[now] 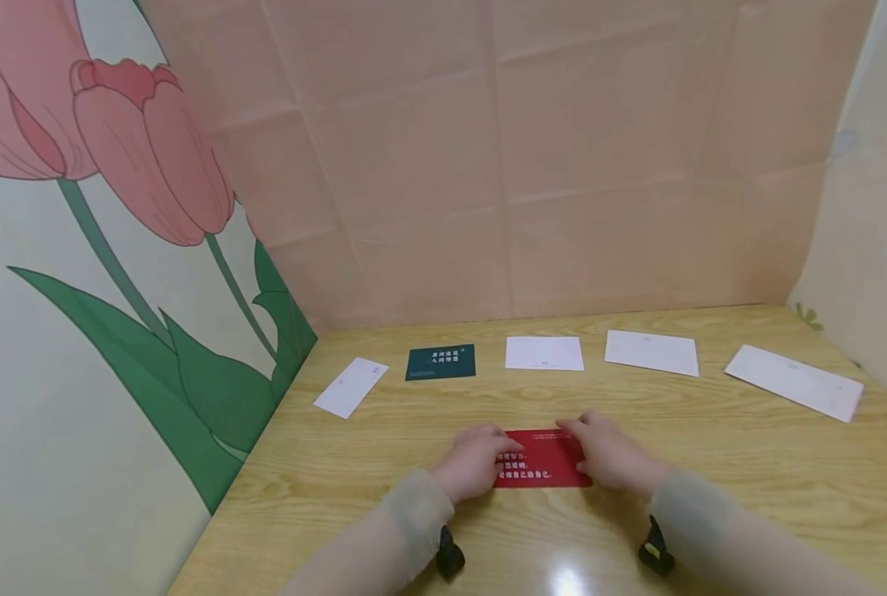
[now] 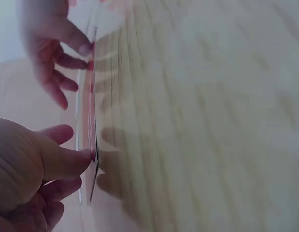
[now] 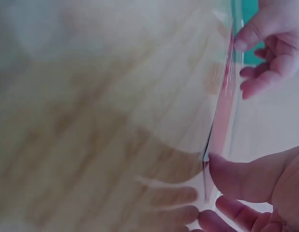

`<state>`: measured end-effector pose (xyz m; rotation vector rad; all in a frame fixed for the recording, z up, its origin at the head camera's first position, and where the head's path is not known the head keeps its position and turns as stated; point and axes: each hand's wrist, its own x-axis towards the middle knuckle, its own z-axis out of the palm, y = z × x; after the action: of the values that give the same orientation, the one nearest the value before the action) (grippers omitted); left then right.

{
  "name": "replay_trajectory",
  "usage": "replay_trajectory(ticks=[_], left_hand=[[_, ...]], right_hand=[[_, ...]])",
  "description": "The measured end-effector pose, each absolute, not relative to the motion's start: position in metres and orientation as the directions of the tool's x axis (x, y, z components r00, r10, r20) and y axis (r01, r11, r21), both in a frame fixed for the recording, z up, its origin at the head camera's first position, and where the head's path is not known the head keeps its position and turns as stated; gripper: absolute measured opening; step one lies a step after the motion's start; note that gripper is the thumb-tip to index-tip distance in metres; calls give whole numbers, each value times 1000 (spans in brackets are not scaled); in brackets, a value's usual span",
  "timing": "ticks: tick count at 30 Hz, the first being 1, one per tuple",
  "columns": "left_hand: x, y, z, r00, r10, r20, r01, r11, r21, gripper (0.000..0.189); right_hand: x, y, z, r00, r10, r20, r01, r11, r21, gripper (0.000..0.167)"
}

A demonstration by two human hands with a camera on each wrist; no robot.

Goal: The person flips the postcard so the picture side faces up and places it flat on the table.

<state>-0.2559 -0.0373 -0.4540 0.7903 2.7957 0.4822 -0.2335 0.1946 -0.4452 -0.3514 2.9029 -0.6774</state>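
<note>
Red card (image 1: 540,455) with white print lies on the counter (image 1: 280,497), its long axis running left to right across the person's front. Each short end is met by a hand: the left hand (image 1: 475,463) overlaps the left end, the right hand (image 1: 622,455) reaches the right, so neither is nearer and any move would likely suit both together. Both are loosely spread, thumbs touching near the closer corners, with no pinch visible. Beyond, well apart, five others form a shallow arc: a slanted white card (image 1: 351,387), a dark green card (image 1: 440,362), then three more white cards (image 1: 544,353). Peach cloth (image 1: 503,165) hangs behind.
</note>
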Motion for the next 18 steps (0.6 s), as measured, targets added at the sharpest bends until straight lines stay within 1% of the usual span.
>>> replay_trajectory(ticks=[4, 7, 10, 12, 14, 18], left_hand=[[-253, -38, -452, -814, 571, -104, 510, 790, 342, 38], [-249, -38, -452, -787, 606, -118, 565, 784, 257, 38], [-243, -36, -450, -750, 644, -153, 624, 765, 159, 39], [-238, -35, -449, -724, 663, -191, 653, 748, 122, 42], [-233, -33, -448, -704, 669, -236, 661, 740, 127, 49], [-224, -34, -447, -689, 662, -295, 646, 745, 164, 60]], right_hand=[[-224, 187, -443, -946, -323, -33, -290, 888, -357, 67], [-216, 181, -442, -927, -375, -17, -354, 888, -293, 59], [-210, 176, -442, -919, -393, -33, -365, 880, -303, 49], [-207, 174, -442, -920, -387, -57, -348, 877, -330, 46], [-205, 172, -443, -921, -384, -69, -337, 873, -352, 44], [-197, 168, -445, -922, -378, -87, -329, 880, -343, 42]])
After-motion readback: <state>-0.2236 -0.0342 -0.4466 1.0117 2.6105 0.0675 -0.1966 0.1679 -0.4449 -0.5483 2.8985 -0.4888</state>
